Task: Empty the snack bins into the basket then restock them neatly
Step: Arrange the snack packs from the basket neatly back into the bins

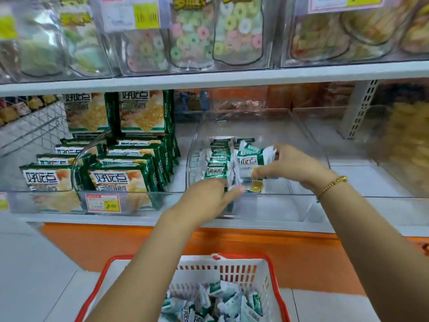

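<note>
Inside the bin [281,206], right fingers [263,173] pinch a packet [249,160]; left fingers [232,190] (straight) press stack [218,159]

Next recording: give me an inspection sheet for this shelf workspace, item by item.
Surface: white shelf, with an orange panel below it.
Job's things: the clear bin holds a row of small packets in its left part; the basket below holds loose packets.
Clutter: nothing seen.
Hands: the left hand lies against the row's near end; the right hand pinches one packet over the bin.
Cables: nothing seen.
Surroundings: cracker packs and a price tag at the neighbouring bin to the left; sweets bags on the shelf above.
</note>
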`<state>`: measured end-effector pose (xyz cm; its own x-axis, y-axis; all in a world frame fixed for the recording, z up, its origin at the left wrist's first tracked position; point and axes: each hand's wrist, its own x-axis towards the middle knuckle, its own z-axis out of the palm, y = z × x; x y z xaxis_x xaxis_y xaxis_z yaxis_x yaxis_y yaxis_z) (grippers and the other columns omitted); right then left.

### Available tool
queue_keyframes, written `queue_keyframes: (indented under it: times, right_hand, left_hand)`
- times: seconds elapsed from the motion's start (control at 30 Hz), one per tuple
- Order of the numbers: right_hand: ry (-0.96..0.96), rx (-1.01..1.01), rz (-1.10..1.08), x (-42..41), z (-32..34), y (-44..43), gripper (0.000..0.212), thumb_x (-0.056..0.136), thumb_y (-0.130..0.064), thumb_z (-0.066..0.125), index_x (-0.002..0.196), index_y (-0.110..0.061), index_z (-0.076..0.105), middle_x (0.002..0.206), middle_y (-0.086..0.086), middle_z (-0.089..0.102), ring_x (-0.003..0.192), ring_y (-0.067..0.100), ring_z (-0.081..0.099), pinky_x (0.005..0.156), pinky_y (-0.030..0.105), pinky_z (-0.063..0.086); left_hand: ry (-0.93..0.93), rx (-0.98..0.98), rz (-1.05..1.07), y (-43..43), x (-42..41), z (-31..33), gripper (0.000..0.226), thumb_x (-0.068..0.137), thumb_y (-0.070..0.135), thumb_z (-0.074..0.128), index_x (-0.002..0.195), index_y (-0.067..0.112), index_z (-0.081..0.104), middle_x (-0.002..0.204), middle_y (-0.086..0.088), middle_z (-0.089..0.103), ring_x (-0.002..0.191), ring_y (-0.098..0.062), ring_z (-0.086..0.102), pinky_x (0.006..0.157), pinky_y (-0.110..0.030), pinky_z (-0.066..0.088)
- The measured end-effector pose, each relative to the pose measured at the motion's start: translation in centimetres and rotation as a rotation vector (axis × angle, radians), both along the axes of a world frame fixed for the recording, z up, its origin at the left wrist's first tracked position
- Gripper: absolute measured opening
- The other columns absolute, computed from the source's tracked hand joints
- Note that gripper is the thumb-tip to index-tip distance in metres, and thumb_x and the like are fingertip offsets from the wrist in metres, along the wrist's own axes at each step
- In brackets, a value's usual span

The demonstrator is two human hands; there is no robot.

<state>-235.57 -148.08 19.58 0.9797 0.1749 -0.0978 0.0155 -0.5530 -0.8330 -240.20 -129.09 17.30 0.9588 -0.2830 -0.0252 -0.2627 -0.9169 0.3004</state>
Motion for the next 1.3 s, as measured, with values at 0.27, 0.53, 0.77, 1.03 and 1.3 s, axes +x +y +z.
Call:
queue_keyframes:
  times: [0.27,0.53,0.77,1.03,1.3]
  right_hand:
    - [0.192,-0.563,0.086,0.9,-2.1,1.3,0.07,0.073,-0.027,0.076,0.132,-0.013,0.041,0.101,0.003,0.058,0.077,0.013,0.052,0.059,0.025,0.04]
    - [0.233,-0.692,0.043,1.0,-1.5,2.8,0.055,0.081,-0.022,0.072,0.126,-0.001,0.047,0.115,0.014,0.056,0.096,0.026,0.053,0.071,0.025,0.041]
    - [0.017,-0.62,0.017,0.1,-1.8,2.2,0.057,0.088,-0.013,0.064,0.139,-0.007,0.039,0.138,0.014,0.049,0.123,0.031,0.049,0.095,0.03,0.041]
    - [-0.401,-0.284,0.271,-7.5,-1.3,4.3,0.013,0.088,-0.023,0.064,0.08,-0.013,0.066,0.069,-0.009,0.06,0.06,0.002,0.052,0.054,0.009,0.039]
    - [0.256,-0.745,0.808,-12.8,-19.4,8.6,0.026,0.091,-0.021,0.058,0.067,-0.016,0.05,0.062,-0.003,0.044,0.059,0.01,0.041,0.064,0.027,0.043]
  left_hand:
    - [-0.04,0.215,-0.065,0.5,-0.5,-1.0,0.082,0.077,0.073,0.05,0.137,0.018,0.042,0.138,-0.002,0.049,0.126,-0.02,0.044,0.099,-0.033,0.039]
    - [-0.053,0.231,-0.119,1.0,-0.1,-1.1,0.09,0.069,0.067,0.067,0.14,0.018,0.041,0.142,-0.002,0.047,0.128,-0.021,0.042,0.102,-0.033,0.038]
    - [-0.371,-0.458,-0.046,2.0,-3.0,-3.1,0.037,0.1,0.028,0.037,0.12,0.013,0.065,0.122,-0.001,0.064,0.118,-0.009,0.05,0.106,-0.019,0.032]
    - [-0.235,-0.628,0.189,5.1,-9.5,-10.4,0.024,0.099,0.021,0.048,0.108,0.015,0.069,0.107,0.006,0.064,0.097,-0.003,0.058,0.081,-0.005,0.039]
    - [0.722,-0.257,0.251,7.5,-15.5,-23.6,0.027,0.088,0.015,0.066,0.114,0.011,0.063,0.105,-0.004,0.059,0.088,-0.014,0.054,0.08,-0.023,0.046]
